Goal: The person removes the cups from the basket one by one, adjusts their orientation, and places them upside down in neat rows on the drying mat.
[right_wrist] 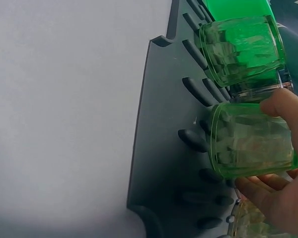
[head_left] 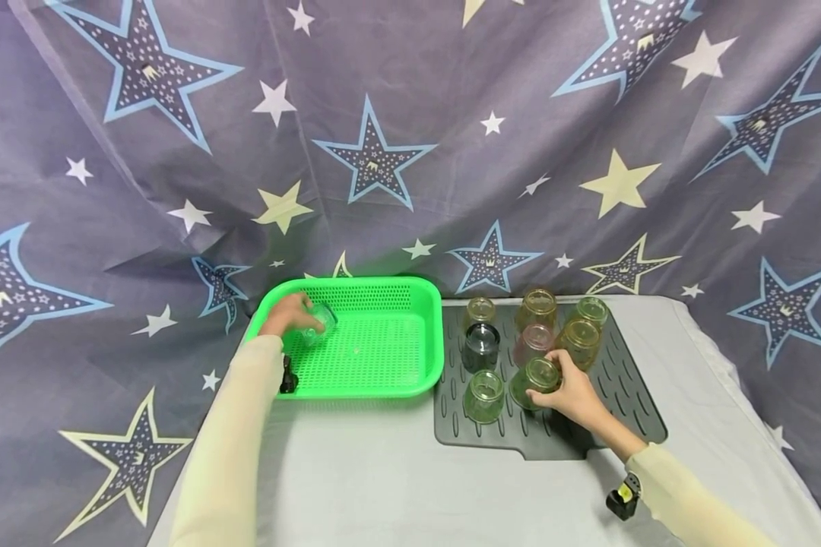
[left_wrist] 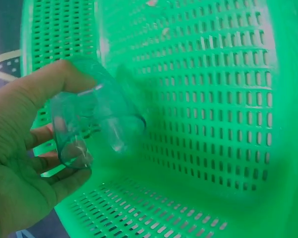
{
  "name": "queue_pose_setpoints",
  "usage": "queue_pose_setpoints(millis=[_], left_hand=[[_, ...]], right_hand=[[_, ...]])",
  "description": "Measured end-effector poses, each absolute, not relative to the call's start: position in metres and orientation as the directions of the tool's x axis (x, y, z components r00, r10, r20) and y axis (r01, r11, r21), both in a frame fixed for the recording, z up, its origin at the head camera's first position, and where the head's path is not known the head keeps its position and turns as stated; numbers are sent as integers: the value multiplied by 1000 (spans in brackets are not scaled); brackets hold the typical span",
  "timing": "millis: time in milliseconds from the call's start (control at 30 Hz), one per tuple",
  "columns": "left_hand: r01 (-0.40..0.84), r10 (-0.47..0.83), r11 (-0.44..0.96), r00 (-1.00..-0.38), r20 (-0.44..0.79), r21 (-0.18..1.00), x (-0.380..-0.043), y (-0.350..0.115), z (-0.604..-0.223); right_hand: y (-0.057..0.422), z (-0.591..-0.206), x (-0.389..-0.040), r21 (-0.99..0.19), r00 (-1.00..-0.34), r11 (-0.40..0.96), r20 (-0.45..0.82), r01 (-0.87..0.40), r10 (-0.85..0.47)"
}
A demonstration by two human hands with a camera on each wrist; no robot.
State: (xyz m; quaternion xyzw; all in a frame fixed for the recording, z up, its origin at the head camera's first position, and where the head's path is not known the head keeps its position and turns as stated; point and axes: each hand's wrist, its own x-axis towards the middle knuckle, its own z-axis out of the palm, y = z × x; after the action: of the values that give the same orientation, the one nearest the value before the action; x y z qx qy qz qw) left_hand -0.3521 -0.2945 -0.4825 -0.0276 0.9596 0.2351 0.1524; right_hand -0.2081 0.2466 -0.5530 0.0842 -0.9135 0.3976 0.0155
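At the left end of the green basket [head_left: 356, 392], my left hand [head_left: 291, 316] grips a clear bluish glass [head_left: 324, 322]. In the left wrist view the thumb and fingers wrap around this glass [left_wrist: 102, 119], which is tilted inside the basket. My right hand [head_left: 575, 391] holds a green glass [head_left: 535, 380] upside down at the front of the dark drying mat [head_left: 451, 425]. Thumb and fingers lie on opposite sides of that glass [right_wrist: 253, 141] in the right wrist view. Beside it stands another green glass [head_left: 483, 396].
Behind the right hand are a dark glass [head_left: 481, 348], a pink glass [head_left: 535, 343], amber glasses [head_left: 580, 343] and a further green glass [head_left: 591, 310], all on the mat. A white cloth [head_left: 383, 479] covers the table. A star-patterned curtain [head_left: 397, 68] hangs behind.
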Motion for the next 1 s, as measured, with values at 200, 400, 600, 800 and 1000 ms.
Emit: queue_pose_setpoints(millis=[200, 400, 600, 800, 1000], left_hand=[[-102, 34, 781, -978, -205, 616, -343, -294, -476], [-78, 40, 597, -991, -127, 798, -339, -283, -452], [-85, 17, 437, -995, -103, 895, -342, -275, -431], [-55, 42, 307, -997, -72, 950, -341, -261, -414], [5, 73, 243, -997, -13, 970, -333, -240, -398]], right_hand=[[247, -554, -208, -728, -984, 665, 90, -168, -151], [248, -550, -211, -720, -977, 663, 115, -206, -179], [251, -546, -212, -709, -971, 668, 116, -228, -208], [255, -535, -214, -709, -967, 665, 104, -235, -231], [260, -514, -221, -723, -963, 644, 117, -249, -241]])
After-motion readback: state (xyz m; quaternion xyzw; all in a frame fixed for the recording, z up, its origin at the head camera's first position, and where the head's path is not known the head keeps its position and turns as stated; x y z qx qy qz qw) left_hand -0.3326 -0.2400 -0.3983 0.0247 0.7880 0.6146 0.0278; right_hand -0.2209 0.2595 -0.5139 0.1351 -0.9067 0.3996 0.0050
